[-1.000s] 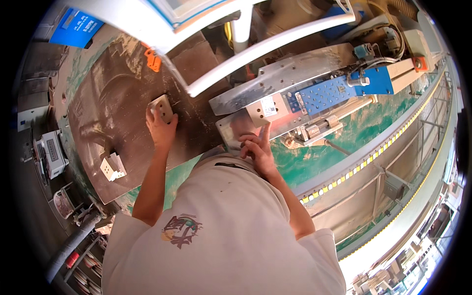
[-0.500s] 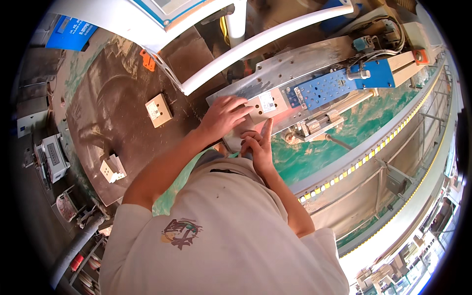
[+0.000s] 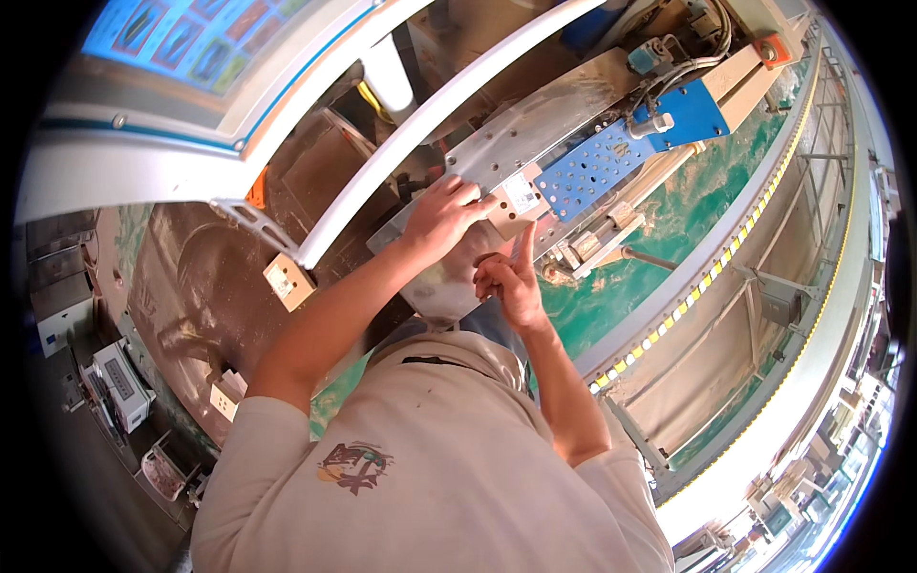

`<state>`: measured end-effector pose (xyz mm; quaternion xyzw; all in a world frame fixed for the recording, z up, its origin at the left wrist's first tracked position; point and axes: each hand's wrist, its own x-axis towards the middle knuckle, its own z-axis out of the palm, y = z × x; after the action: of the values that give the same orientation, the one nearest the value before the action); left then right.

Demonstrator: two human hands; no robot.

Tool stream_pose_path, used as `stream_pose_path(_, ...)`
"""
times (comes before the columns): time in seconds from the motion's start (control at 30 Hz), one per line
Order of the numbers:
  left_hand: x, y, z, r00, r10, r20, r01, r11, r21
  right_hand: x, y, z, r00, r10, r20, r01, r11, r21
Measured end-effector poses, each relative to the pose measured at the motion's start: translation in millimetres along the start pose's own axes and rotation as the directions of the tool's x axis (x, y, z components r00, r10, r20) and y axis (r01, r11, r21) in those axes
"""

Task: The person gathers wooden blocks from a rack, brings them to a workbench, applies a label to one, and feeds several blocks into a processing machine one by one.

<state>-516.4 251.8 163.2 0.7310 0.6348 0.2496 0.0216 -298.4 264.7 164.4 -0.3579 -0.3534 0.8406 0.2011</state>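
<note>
A flat wooden block [image 3: 509, 217] with dark holes and a white label lies on the metal machine bed [image 3: 406, 232], against the end of a blue perforated plate [image 3: 594, 180]. My left hand [image 3: 441, 222] rests over the bed, fingers apart, its fingertips touching the block's left end. Just nearer to me, my right hand [image 3: 514, 288] points its index finger up at the block's near right corner, at or close to touching it. The other fingers of that hand are curled in, and I see nothing held in them.
A white tubular rail [image 3: 420, 115] and a screen panel [image 3: 191, 57] reach across the upper left. Another labelled block [image 3: 287, 282] lies on the brown table [image 3: 181, 286], with more wooden pieces [image 3: 227, 393] near its edge. A cylinder [image 3: 611, 229] runs beside the bed.
The view has shifted, bringing the screen panel in. My right hand has separated a little from my left, index finger still out. The block stays in place by the blue plate.
</note>
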Motion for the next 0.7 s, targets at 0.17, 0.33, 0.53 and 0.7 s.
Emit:
stream_pose_path(0.17,62.3,-0.5,26.1,0.997,-0.048,-0.056,0.042,0.994,-0.101,23.9,-49.6,-30.0,0.995,0.022,-0.097,-0.025,0.999,-0.029)
stream_pose_path(0.33,130.3,-0.3,55.8,0.984,-0.150,-0.098,0.128,0.970,-0.209,59.9,-93.8,-84.6,0.994,0.014,-0.109,-0.012,1.000,0.023)
stream_pose_path(0.53,186.6,-2.7,85.6,0.980,-0.162,-0.114,0.141,0.975,-0.174,80.3,-141.2,-128.3,0.996,0.005,-0.089,-0.004,1.000,0.005)
stream_pose_path(0.7,219.0,5.0,93.0,0.966,-0.241,-0.098,0.221,0.959,-0.176,95.4,-182.1,-157.2,0.998,0.019,-0.063,-0.022,0.998,-0.061)
